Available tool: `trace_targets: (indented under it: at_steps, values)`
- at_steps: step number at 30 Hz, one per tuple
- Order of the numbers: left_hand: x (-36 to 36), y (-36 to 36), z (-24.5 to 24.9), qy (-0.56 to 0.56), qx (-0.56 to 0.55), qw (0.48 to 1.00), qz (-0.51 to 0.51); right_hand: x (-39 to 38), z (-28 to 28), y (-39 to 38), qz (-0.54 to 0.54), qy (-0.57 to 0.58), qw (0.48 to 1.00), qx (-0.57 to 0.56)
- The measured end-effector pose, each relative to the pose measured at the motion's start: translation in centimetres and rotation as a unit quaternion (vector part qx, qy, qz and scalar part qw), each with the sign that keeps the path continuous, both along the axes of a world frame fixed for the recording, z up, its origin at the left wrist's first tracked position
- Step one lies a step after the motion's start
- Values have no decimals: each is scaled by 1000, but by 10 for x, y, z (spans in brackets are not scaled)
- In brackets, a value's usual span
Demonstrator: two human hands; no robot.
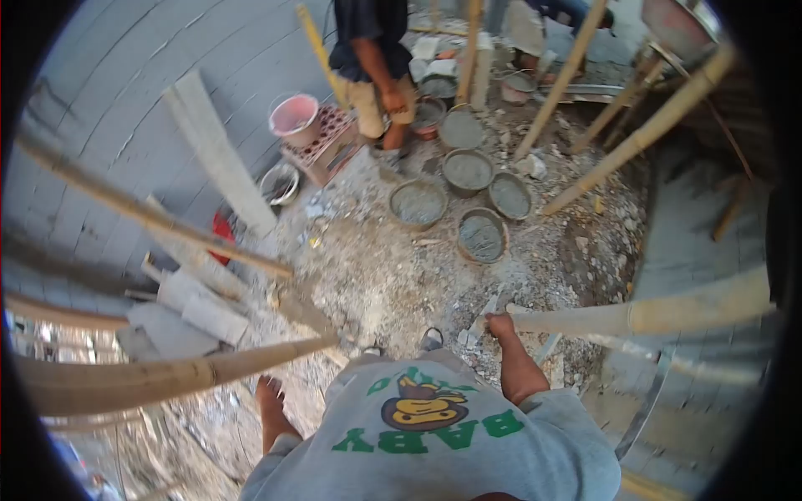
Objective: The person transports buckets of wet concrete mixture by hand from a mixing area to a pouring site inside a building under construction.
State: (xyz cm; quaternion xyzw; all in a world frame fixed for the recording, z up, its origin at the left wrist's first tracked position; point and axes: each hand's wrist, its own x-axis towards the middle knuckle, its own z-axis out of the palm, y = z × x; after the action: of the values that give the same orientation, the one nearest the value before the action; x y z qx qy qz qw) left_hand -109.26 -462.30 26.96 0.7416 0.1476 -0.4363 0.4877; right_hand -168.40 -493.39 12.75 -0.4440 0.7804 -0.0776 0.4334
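My left hand (269, 391) hangs at my side with its fingers loosely apart, holding nothing, close to a thick bamboo pole (184, 373). My right hand (501, 326) is closed, in front of me at the end of another bamboo pole (618, 319). A flat grey piece (476, 330) shows right by its fingers; I cannot tell what the hand grips. Ahead on the rubble floor stand several round buckets of wet grey mortar, the nearest bucket (482, 235) beside another bucket (418, 204). Both hands are apart from them.
A person (376, 75) stands beyond the buckets; another person (535, 33) bends at the back. A pink bucket (295, 118) sits on a pink crate (330, 138). Slanted bamboo poles, such as this pole (643, 129), cross both sides. A plank (219, 154) leans on the block wall (100, 108).
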Motion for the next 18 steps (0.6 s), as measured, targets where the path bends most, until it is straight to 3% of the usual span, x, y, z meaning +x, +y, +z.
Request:
trace_targets:
  at_steps: [2,4,5,6,7,8,9,11,12,13,15,16,18]
  values:
    - [24,-9,15,-22,-7,999,30,7,-38,13,-57,-25,998,7]
    - [48,-13,28,-76,-62,995,31,26,-36,30,-101,-38,994,6]
    - [78,-8,12,-81,-70,994,15,38,-28,45,-137,-46,990,11]
    - [110,0,-13,-121,-145,982,-24,71,43,58,-159,-83,982,64]
    - [131,2,-29,-152,-219,962,-60,89,37,74,-178,-83,979,60]
    - [107,-17,10,-171,-323,928,-72,97,30,92,-175,-81,979,71]
    - [92,-31,42,-161,-323,929,-82,104,28,110,-169,-79,979,83]
    - [92,-58,84,-87,-419,878,-214,124,30,133,-154,-67,980,105]
    - [110,-73,78,24,-426,887,-175,133,22,145,-177,-94,976,86]
    - [125,-80,73,23,-429,883,-190,143,13,158,-199,-120,970,68]
    - [111,-108,104,-133,-243,902,-332,161,15,182,-243,-133,959,63]
    - [103,-120,113,-129,-244,899,-340,164,12,196,-258,-135,955,64]
    - [84,-138,127,-98,-352,832,-417,165,12,222,-285,-143,946,64]
